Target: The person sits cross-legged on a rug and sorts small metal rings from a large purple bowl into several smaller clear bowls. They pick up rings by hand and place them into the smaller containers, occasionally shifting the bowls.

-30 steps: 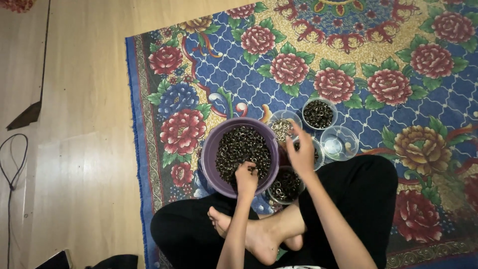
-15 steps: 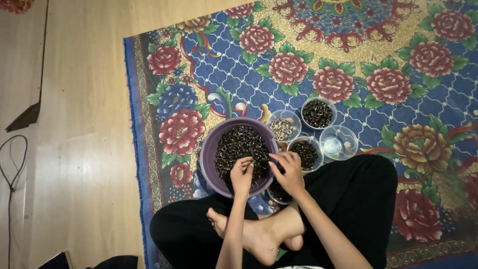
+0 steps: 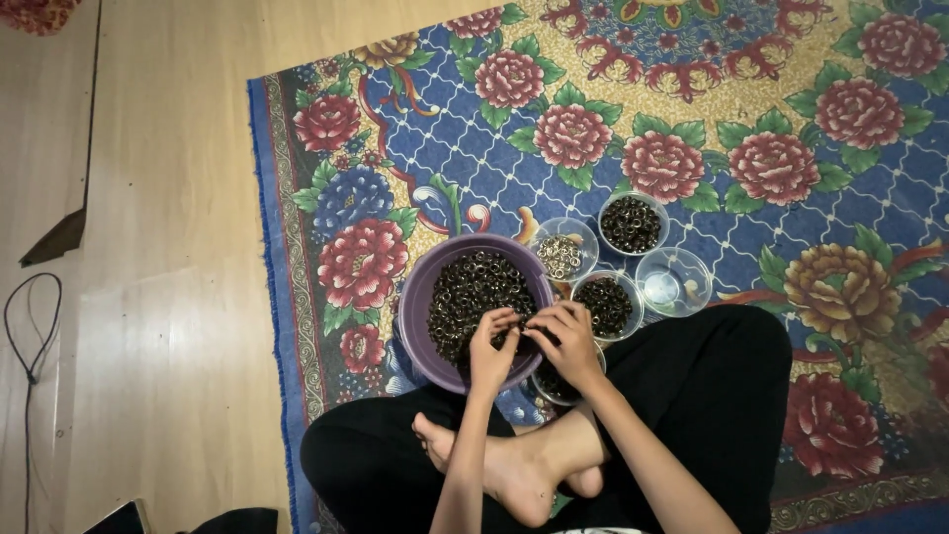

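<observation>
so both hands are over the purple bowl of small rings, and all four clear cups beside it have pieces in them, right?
Not quite. The head view shows both hands, left hand and right hand, at the purple bowl of rings, but only three of the four clear cups hold pieces; the far-right cup looks empty.

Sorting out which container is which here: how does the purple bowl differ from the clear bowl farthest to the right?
The purple bowl is opaque and clearly larger; the clear bowl is see-through and small. The purple bowl is heaped with small dark rings, while the clear bowl looks empty. The left hand and right hand meet over the purple bowl; the clear bowl is untouched. Both are round and sit upright on the floral rug.
</observation>
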